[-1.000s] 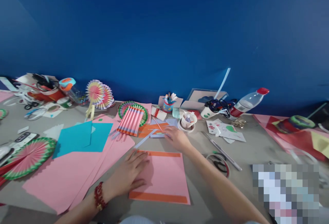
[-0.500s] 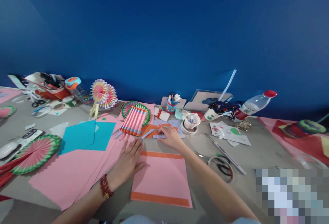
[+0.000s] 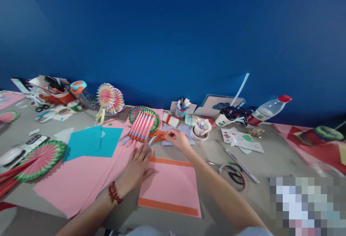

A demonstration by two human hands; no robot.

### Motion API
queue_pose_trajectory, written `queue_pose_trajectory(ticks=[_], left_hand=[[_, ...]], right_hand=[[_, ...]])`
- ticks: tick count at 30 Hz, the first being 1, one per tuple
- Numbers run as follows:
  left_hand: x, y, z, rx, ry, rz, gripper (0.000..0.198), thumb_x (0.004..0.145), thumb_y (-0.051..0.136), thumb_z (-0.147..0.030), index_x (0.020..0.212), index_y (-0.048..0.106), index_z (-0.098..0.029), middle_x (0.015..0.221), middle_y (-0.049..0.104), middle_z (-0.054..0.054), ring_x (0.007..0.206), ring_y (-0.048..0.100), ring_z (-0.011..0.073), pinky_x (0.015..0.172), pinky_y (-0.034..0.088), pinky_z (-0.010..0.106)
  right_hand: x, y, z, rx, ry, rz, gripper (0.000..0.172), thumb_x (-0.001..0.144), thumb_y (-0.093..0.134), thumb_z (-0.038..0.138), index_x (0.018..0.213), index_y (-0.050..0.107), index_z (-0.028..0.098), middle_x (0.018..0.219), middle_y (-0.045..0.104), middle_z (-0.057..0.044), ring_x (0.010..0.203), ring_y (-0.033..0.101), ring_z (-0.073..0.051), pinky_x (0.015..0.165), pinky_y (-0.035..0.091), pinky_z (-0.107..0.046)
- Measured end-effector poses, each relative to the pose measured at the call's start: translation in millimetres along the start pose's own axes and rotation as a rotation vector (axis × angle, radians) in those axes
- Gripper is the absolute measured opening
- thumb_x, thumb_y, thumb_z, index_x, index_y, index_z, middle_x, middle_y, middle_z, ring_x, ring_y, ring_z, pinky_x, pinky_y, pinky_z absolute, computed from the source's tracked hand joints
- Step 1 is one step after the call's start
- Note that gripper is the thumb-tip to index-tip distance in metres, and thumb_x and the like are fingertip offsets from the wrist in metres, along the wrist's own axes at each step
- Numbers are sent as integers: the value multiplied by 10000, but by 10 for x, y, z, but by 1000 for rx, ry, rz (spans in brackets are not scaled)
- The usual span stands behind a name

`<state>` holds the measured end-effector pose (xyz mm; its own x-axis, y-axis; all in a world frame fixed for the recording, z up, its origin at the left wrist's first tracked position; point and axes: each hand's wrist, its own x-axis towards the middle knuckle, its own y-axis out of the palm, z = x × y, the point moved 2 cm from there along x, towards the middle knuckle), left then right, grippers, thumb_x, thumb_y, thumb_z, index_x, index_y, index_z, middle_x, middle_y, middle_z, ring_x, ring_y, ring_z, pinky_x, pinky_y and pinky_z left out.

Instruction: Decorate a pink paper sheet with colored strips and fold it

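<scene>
Right grip is pinched on orange paper strips, just lifted, seemingly freed; left grip's splayed, empty, at the orange-edged pink sheet.

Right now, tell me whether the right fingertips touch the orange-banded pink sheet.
Apart: the head view shows grey tabletop between the fingertips of the right hand and the orange-banded pink sheet.

The right hand has pinched up orange paper, baring more lavender sheet
</scene>
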<state>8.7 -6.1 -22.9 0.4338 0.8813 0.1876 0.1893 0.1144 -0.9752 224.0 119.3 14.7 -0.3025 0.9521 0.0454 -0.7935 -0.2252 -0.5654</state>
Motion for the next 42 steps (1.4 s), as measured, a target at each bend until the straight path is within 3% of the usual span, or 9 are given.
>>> queue_pose_trajectory(ticks=[6, 9, 12, 16, 21, 27, 32, 36, 42], left_hand=[[51, -222, 24, -162, -2, -71, 443, 979, 466, -434, 1350, 519, -196, 1540, 353, 153, 1386, 361, 341, 1104, 328, 564], [139, -473, 11, -422, -55, -194, 296, 990, 456, -387, 1179, 602, -213, 1322, 562, 117, 1248, 507, 272, 1061, 417, 458], [299, -690, -83, -752, -120, -237, 293, 1008, 413, -386, 1100, 614, -192, 1161, 632, 104, 1121, 583, 234, 986, 475, 390], [535, -778, -314, -1214, -167, -6, 527, 1029, 264, -512, 1068, 642, -147, 1007, 678, 105, 928, 635, 205, 835, 522, 346], [632, -743, -521, -1408, -159, 301, 547, 991, 342, -586, 919, 637, -130, 718, 622, 38, 648, 560, 135, 642, 469, 266], [636, -743, -617, -1272, -161, 406, 344, 913, 568, -480, 797, 571, -156, 640, 556, -23, 595, 510, 98, 576, 396, 207], [675, -711, -875, -1045, -65, 375, 255, 919, 540, -380, 795, 589, -162, 642, 569, -26, 569, 488, 92, 535, 356, 194], [653, -587, -1085, -974, 46, 343, 192, 904, 566, -294, 768, 606, -165, 631, 582, -29, 562, 491, 91, 539, 333, 199], [597, -351, -1184, -924, 93, 373, 172, 907, 577, -243, 756, 610, -170, 626, 598, -30, 551, 516, 95, 545, 347, 204]], right_hand=[[-204, -336, 76, 342, 69, 177, 340, 780, 614, 520, 757, 584, 183, 713, 605, 8, 686, 550, -130, 699, 454, -270], [-423, -500, 152, 437, 97, 268, 355, 758, 656, 527, 745, 598, 178, 712, 593, 5, 688, 550, -126, 710, 463, -274], [-618, -604, 231, 508, 109, 350, 325, 752, 703, 486, 750, 618, 172, 753, 610, -3, 710, 546, -127, 730, 450, -274], [-817, -669, 300, 538, 97, 395, 321, 776, 717, 473, 754, 604, 174, 732, 576, 13, 663, 488, -111, 657, 400, -249], [-1031, -756, 265, 528, 64, 349, 330, 810, 686, 481, 742, 581, 176, 736, 559, 2, 685, 480, -123, 646, 383, -251], [-1232, -908, 139, 426, 48, 292, 317, 851, 645, 482, 778, 603, 176, 761, 602, -13, 711, 539, -137, 670, 425, -258], [-1393, -906, 222, 219, -34, 257, 334, 845, 673, 440, 1097, 640, 224, 1072, 673, -61, 969, 624, -195, 861, 477, -313], [-1575, -771, 162, 186, 54, 271, 176, 889, 612, 377, 859, 674, 215, 856, 698, -22, 811, 635, -171, 761, 475, -284], [-1807, -617, -168, 281, 129, 267, 156, 886, 606, 338, 875, 663, 193, 853, 682, -20, 793, 599, -160, 714, 439, -256]])
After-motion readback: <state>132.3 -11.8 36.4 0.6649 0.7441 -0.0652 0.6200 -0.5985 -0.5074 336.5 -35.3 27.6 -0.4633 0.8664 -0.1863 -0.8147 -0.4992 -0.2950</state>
